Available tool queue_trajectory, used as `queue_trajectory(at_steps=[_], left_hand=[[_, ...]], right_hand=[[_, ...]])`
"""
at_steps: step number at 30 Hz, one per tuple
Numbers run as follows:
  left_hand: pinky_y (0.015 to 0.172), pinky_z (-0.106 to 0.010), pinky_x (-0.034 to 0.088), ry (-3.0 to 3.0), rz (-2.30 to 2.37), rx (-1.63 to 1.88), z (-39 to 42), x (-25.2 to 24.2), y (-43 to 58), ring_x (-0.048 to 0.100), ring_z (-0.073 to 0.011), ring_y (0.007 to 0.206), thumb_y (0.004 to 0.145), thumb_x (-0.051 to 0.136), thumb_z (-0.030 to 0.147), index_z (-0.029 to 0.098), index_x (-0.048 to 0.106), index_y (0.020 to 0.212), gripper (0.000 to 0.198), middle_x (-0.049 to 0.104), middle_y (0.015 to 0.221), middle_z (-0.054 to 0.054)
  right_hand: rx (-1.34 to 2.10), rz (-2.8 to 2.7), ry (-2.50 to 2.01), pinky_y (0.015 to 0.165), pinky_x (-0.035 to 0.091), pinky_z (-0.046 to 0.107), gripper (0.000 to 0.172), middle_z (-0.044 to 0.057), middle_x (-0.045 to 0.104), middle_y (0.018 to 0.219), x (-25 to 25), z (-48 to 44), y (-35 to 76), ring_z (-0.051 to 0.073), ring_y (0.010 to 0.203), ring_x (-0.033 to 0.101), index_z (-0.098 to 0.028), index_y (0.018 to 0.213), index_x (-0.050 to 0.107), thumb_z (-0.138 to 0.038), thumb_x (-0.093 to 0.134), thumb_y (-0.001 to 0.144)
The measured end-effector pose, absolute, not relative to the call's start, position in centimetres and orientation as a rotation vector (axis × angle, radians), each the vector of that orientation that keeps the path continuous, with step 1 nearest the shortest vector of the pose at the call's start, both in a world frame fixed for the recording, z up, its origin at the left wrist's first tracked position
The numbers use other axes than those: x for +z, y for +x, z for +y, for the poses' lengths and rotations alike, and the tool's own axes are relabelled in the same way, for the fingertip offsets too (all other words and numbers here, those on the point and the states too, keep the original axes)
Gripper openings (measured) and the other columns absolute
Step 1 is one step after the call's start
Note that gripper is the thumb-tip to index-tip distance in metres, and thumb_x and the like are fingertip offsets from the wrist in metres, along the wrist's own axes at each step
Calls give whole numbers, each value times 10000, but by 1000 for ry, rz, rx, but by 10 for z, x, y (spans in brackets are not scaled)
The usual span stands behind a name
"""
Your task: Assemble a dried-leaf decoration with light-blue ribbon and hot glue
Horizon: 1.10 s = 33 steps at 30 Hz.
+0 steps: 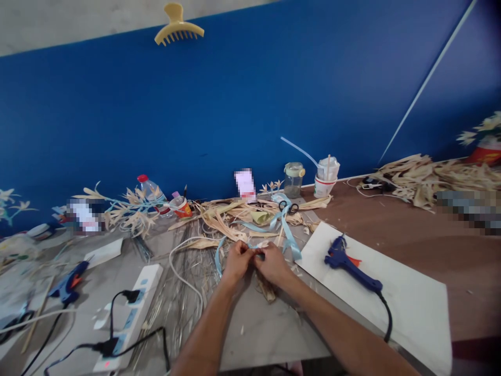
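My left hand [238,262] and my right hand [273,264] meet over the table, fingertips pinched together. A light blue ribbon [218,257] comes out beside my left fingers, and a bit of blue shows between the fingertips. Below them, close to my right hand, hangs a brown dried-husk bundle [266,290]; its upper end is hidden by my fingers. More blue ribbon [290,241] trails over the husks behind my right hand, beside black-handled scissors [288,207]. Pale dried husk strips [223,216] lie heaped just beyond both hands.
At right, a blue glue gun [352,263] rests on a white board [415,303]. Left are a power strip [131,313], wire bundles [176,282] and another glue gun [70,282]. A jar [293,180], paper cup [324,185] and phone [245,184] stand along the blue partition [235,104].
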<state>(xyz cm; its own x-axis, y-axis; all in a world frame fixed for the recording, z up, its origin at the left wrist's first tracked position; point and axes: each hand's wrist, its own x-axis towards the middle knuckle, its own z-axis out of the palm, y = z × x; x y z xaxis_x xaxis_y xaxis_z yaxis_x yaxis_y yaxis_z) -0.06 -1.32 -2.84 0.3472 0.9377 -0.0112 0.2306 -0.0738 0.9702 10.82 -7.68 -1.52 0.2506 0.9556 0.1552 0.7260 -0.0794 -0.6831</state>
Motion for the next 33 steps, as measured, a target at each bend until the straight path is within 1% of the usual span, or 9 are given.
queue_trajectory(at_steps=[3, 6, 8, 10, 13, 16, 21, 29, 33], left_hand=[[469, -235, 306, 1372, 1041, 794, -15, -26, 1, 411, -93, 446, 617, 688, 272, 202, 471, 564, 235, 452, 464, 58], [484, -233, 337, 1308, 979, 763, -18, -19, 0, 454, -99, 470, 612, 697, 302, 197, 509, 600, 216, 486, 491, 51], [530, -230, 375, 1214, 870, 742, -21, -14, -2, 510, -108, 544, 605, 721, 307, 194, 560, 677, 210, 546, 567, 34], [573, -223, 395, 1084, 737, 714, -23, -8, -4, 546, -112, 620, 586, 758, 285, 185, 602, 761, 255, 605, 665, 10], [556, -201, 383, 960, 618, 688, -24, -3, -7, 541, -91, 620, 574, 788, 240, 149, 629, 800, 291, 651, 756, -25], [533, -191, 371, 922, 568, 682, -23, -3, -8, 514, -63, 563, 580, 794, 213, 130, 634, 794, 280, 660, 766, -29], [529, -199, 376, 936, 589, 688, -21, -5, -8, 511, -58, 532, 570, 805, 210, 121, 624, 761, 278, 664, 747, -28], [492, -189, 369, 921, 620, 694, -20, -4, -7, 509, -56, 484, 524, 829, 226, 120, 593, 662, 293, 652, 649, -12], [508, -191, 386, 909, 638, 715, -20, -3, -8, 517, -63, 497, 511, 833, 228, 135, 586, 652, 299, 660, 646, -7]], right_hand=[[424, -1508, -1847, 758, 438, 292, 159, 113, 684, 806, -15, -77, 110, 220, 805, 594, -158, 745, 693, -134, 541, 707], [438, -1518, -1758, 768, 432, 284, 156, 84, 674, 762, -12, -78, 112, 212, 805, 580, -176, 704, 666, -111, 524, 698], [476, -1503, -1702, 756, 431, 275, 157, 63, 664, 738, -9, -79, 113, 200, 788, 572, -185, 680, 645, -110, 508, 695], [558, -1457, -1651, 733, 432, 265, 149, 50, 657, 731, -5, -80, 114, 187, 764, 569, -181, 678, 633, -127, 497, 699], [715, -1385, -1582, 663, 421, 248, 157, 31, 640, 679, -1, -82, 117, 164, 684, 560, -163, 661, 624, -160, 474, 706], [825, -1352, -1543, 582, 386, 237, 180, 4, 600, 598, 2, -83, 119, 137, 579, 512, -158, 632, 621, -172, 455, 700], [877, -1318, -1575, 525, 339, 222, 168, -20, 542, 540, 2, -84, 120, 110, 511, 442, -160, 612, 613, -179, 464, 687], [920, -1325, -1597, 486, 305, 208, 168, -44, 499, 512, 0, -83, 120, 88, 467, 378, -162, 660, 626, -211, 474, 713], [883, -1360, -1638, 497, 312, 206, 157, -41, 500, 512, 4, -84, 119, 93, 486, 400, -164, 635, 614, -178, 480, 716]])
